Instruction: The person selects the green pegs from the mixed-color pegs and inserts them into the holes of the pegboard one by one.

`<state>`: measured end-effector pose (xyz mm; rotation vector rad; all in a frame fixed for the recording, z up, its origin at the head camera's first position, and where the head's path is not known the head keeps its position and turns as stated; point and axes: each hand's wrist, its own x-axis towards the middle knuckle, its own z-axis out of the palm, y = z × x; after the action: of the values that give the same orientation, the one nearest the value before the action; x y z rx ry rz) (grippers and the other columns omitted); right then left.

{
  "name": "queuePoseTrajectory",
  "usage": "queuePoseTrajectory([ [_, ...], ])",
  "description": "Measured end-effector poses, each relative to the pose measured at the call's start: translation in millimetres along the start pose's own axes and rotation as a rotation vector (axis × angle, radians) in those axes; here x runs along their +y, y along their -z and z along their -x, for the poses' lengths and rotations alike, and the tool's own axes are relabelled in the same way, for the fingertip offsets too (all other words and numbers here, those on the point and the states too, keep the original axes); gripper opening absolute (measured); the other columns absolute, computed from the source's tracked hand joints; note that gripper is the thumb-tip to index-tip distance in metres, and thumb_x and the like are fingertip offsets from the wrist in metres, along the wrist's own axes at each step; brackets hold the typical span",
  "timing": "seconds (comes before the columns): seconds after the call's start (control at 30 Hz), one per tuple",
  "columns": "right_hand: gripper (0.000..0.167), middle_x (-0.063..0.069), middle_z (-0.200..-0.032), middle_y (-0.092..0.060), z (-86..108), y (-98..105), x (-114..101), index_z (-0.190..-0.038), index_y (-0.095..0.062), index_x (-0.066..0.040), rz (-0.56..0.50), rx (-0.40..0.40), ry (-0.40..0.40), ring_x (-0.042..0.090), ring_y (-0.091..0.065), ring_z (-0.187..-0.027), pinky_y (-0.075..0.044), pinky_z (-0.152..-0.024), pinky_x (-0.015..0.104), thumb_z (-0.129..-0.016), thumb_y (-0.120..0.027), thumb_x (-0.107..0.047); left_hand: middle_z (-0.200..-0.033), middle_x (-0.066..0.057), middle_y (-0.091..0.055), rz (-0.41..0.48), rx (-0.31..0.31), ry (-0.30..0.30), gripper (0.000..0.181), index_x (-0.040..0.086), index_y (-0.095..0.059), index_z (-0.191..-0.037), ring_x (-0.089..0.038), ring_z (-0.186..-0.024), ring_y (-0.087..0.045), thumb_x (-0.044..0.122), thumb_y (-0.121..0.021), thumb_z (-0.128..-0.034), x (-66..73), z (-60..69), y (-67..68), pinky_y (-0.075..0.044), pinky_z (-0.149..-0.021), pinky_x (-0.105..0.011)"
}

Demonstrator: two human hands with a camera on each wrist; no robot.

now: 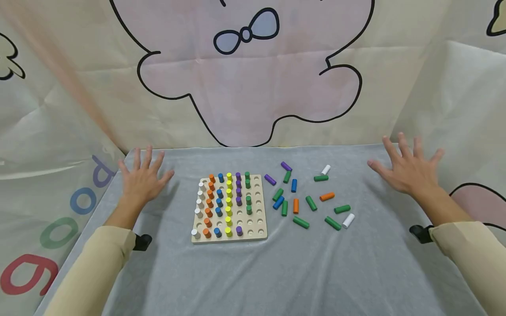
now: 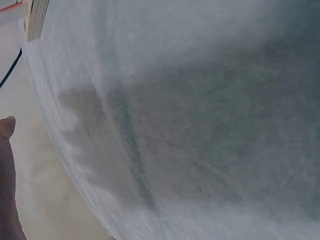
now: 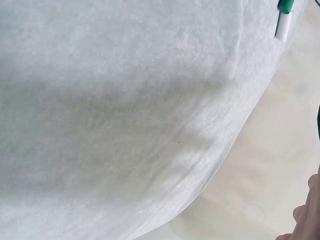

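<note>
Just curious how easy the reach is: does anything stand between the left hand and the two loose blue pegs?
Yes: the pegboard, with its rows of upright pegs, lies between the left hand and the loose blue pegs.

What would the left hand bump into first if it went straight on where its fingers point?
The left hand would probably meet the printed sheet behind the table first; depth is unclear.

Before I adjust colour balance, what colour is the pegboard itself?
The pegboard is pale beige, seen best in the head view.
</note>
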<state>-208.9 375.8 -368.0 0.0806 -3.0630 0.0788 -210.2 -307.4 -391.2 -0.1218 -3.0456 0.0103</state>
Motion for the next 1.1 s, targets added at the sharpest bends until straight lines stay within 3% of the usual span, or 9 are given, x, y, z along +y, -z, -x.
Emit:
queuePoseTrajectory([
  [0.27,0.083,0.022,-0.164,-0.003,9.3,-3,-11,-0.162,-0.006,-0.021,-0.003,0.015,0.090,0.051,0.000,-0.146,0.008,-0.096,0.083,-0.098,-0.036,-0.066,-0.166,-0.015,-0.006,-0.026,-0.019,-0.108,0.074,0.018,-0.027,-0.158,-0.043,-0.150,-0.001,0.062,-0.038,-0.1000,11.6,10.6,-3.1,-0.001,-0.105,-0.077],
  [0.53,0.079,0.021,-0.160,-0.023,25.8,-6,-22,-0.160,-0.020,-0.017,-0.005,0.071,0.222,0.047,-0.017,-0.144,-0.003,-0.104,0.077,-0.098,-0.050,-0.056,-0.166,-0.014,-0.013,0.019,-0.066,-0.245,0.079,0.020,-0.029,-0.158,-0.042,-0.150,-0.008,0.063,-0.049,-0.0958,19.3,22.7,-7.4,-0.007,-0.107,-0.076],
  [0.83,0.088,0.016,-0.163,-0.023,42.0,-10,-36,-0.160,-0.021,-0.020,-0.096,0.004,0.362,0.044,-0.023,-0.145,-0.012,-0.106,0.073,-0.092,-0.064,-0.052,-0.166,-0.011,-0.012,0.047,-0.162,-0.385,0.082,0.020,-0.029,-0.158,-0.043,-0.150,-0.012,0.067,-0.049,-0.0939,23.4,33.8,-16.6,-0.013,-0.110,-0.071],
  [1.1,0.088,0.016,-0.155,-0.039,50.5,-19,-47,-0.155,-0.036,-0.017,-0.215,-0.017,0.421,0.040,-0.039,-0.138,-0.029,-0.102,0.066,-0.083,-0.078,-0.047,-0.166,-0.011,-0.014,0.070,-0.202,-0.465,0.085,0.020,-0.029,-0.159,-0.042,-0.150,-0.013,0.068,-0.051,-0.0922,28.0,40.7,-23.7,-0.015,-0.111,-0.069],
])
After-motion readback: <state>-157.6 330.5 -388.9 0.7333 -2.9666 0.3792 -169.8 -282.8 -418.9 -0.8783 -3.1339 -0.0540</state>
